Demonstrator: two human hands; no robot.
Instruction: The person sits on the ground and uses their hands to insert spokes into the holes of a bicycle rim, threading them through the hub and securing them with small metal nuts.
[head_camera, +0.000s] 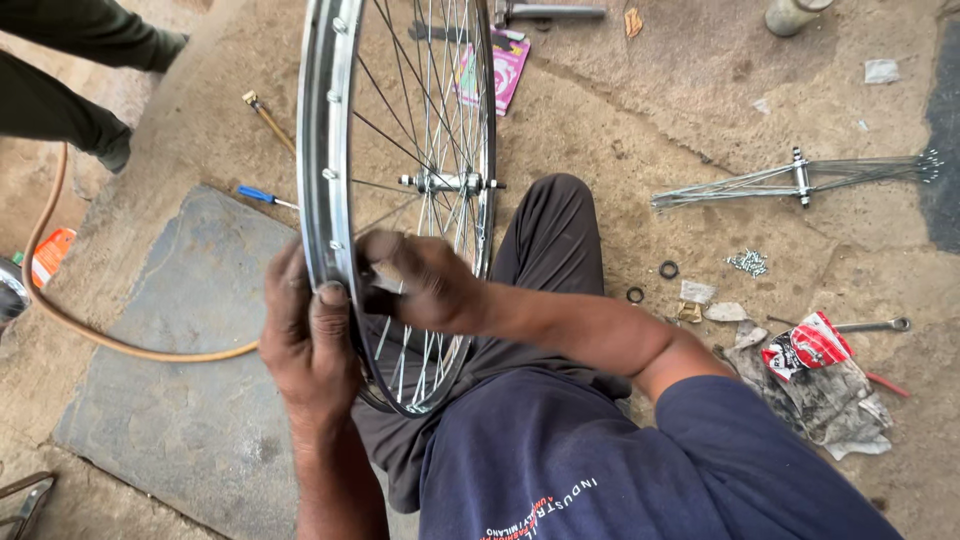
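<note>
A: Where is the wheel?

B: The bicycle wheel stands upright over the person's lap, rim edge toward the camera, hub axle level. It is off the ground, well clear of the grey stone slab to its left.

A: Hands?

B: The left hand is clamped on the rim, thumb pressed flat on the outer edge. The right hand reaches through the spokes, fingers closed near the rim's inner side; I can't tell what it pinches, if anything.

A: How would you judge good handling here?

B: My judgement: keep the left thumb firm so the rim doesn't roll, and work the right fingers at one spoke end only, without bending its neighbours.

A: Any containers?

B: No box or tray. A torn red and white packet lies on a grey rag by the ground's right edge; its contents are not visible. Small silver spoke nipples lie loose on the dirt, near two black rings. A bundle of spokes lies beyond them.
</note>
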